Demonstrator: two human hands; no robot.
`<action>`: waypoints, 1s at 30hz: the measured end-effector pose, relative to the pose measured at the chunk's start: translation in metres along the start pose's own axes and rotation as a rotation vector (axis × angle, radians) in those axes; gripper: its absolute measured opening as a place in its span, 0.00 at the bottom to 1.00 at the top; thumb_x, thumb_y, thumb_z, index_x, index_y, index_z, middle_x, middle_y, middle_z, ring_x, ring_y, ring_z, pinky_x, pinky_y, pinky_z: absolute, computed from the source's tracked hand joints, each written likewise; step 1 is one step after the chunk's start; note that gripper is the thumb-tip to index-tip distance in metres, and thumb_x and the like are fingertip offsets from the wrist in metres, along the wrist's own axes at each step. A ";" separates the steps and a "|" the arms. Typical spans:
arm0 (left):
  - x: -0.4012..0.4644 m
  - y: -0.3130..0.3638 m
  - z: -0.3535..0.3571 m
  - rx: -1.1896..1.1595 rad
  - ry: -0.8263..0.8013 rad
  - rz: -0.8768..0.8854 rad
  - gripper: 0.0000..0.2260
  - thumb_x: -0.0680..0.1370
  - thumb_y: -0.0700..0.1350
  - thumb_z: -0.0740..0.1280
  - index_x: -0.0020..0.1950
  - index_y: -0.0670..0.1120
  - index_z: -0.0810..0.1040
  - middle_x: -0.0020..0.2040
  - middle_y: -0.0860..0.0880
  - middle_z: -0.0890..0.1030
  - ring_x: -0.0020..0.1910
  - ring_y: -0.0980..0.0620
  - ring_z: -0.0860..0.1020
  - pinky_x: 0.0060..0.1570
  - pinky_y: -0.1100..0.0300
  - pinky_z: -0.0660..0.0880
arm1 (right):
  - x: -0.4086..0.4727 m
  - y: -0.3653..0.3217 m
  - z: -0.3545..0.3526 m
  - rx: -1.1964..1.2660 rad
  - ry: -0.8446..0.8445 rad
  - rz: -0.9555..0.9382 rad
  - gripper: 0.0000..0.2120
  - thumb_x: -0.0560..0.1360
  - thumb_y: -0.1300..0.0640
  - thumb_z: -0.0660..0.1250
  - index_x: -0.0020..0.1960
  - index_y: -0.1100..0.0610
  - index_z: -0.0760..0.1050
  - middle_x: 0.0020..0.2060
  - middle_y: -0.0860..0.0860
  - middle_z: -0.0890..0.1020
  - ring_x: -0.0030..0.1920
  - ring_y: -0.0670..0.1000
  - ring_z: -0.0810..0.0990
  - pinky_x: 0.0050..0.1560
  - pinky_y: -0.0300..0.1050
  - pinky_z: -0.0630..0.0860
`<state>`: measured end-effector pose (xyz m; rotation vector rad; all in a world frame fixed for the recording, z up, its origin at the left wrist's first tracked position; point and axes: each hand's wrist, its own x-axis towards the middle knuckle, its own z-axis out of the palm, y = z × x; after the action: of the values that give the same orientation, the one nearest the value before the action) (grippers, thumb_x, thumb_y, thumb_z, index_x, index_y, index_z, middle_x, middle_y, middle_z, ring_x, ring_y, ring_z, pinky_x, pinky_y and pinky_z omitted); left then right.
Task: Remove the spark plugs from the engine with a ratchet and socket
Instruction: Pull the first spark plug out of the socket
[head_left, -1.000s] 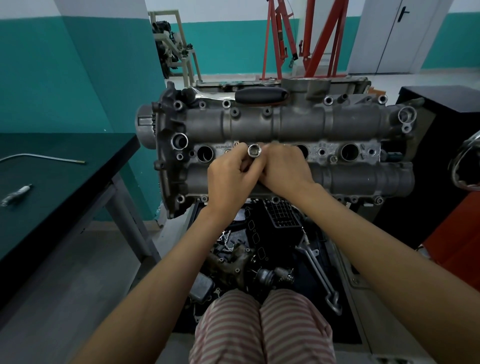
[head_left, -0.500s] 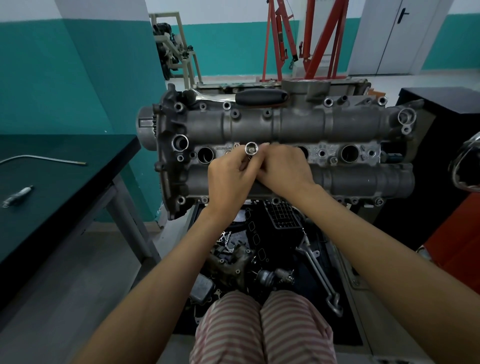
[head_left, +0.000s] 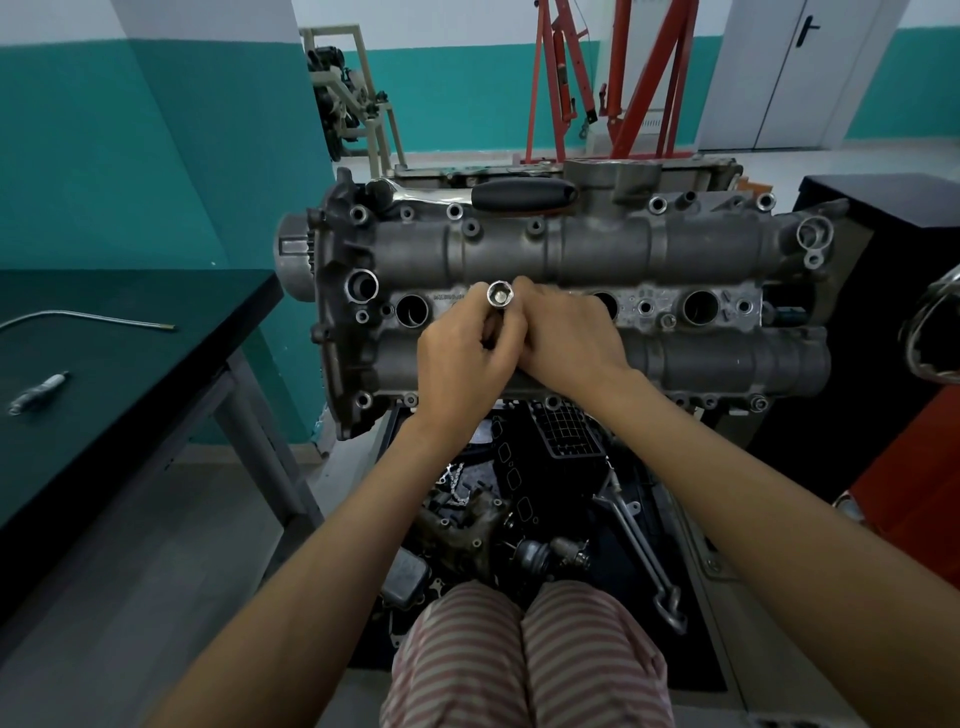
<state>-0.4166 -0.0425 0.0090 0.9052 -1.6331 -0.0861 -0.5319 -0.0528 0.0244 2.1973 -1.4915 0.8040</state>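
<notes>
The grey engine head (head_left: 571, 254) lies across the middle of the view, with a row of round spark plug wells along its centre. Both hands meet over the second well from the left. My left hand (head_left: 462, 364) grips a silver socket (head_left: 500, 297), whose open end points up toward the camera. My right hand (head_left: 566, 338) curls against the socket's right side and also holds it. Its lower part is hidden by my fingers. A ratchet with a black handle (head_left: 524, 193) rests on the far edge of the engine. One removed spark plug (head_left: 37, 393) lies on the dark table at left.
A dark green table (head_left: 104, 374) stands at left with a thin bent rod (head_left: 88, 318) on it. Below the engine, a black tray (head_left: 519, 519) holds loose engine parts. A red hoist frame (head_left: 613, 78) stands behind. A black cabinet (head_left: 893, 218) sits at right.
The socket and both hands have risen slightly and shifted a little left above the well. Nothing else has moved.
</notes>
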 end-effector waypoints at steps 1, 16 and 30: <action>0.001 -0.001 0.000 -0.003 0.011 -0.001 0.14 0.77 0.43 0.64 0.33 0.39 0.69 0.24 0.54 0.63 0.25 0.52 0.62 0.27 0.59 0.61 | -0.001 -0.001 -0.001 0.009 0.008 -0.003 0.12 0.76 0.50 0.59 0.45 0.58 0.73 0.38 0.56 0.81 0.38 0.60 0.79 0.33 0.44 0.58; -0.001 0.000 -0.001 -0.009 -0.026 0.018 0.16 0.77 0.49 0.61 0.36 0.38 0.69 0.27 0.48 0.68 0.26 0.52 0.66 0.27 0.58 0.65 | 0.002 0.001 0.002 -0.022 -0.038 -0.004 0.12 0.77 0.52 0.56 0.52 0.60 0.71 0.45 0.57 0.80 0.43 0.59 0.79 0.35 0.45 0.61; 0.003 -0.004 0.002 -0.049 0.014 0.001 0.19 0.77 0.46 0.66 0.29 0.43 0.65 0.23 0.56 0.62 0.23 0.56 0.60 0.25 0.57 0.61 | -0.002 -0.003 -0.006 0.050 0.014 -0.004 0.14 0.76 0.53 0.59 0.41 0.63 0.76 0.35 0.60 0.81 0.36 0.62 0.78 0.33 0.44 0.59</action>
<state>-0.4164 -0.0483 0.0085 0.8659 -1.6114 -0.1186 -0.5309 -0.0465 0.0276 2.2255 -1.4751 0.8628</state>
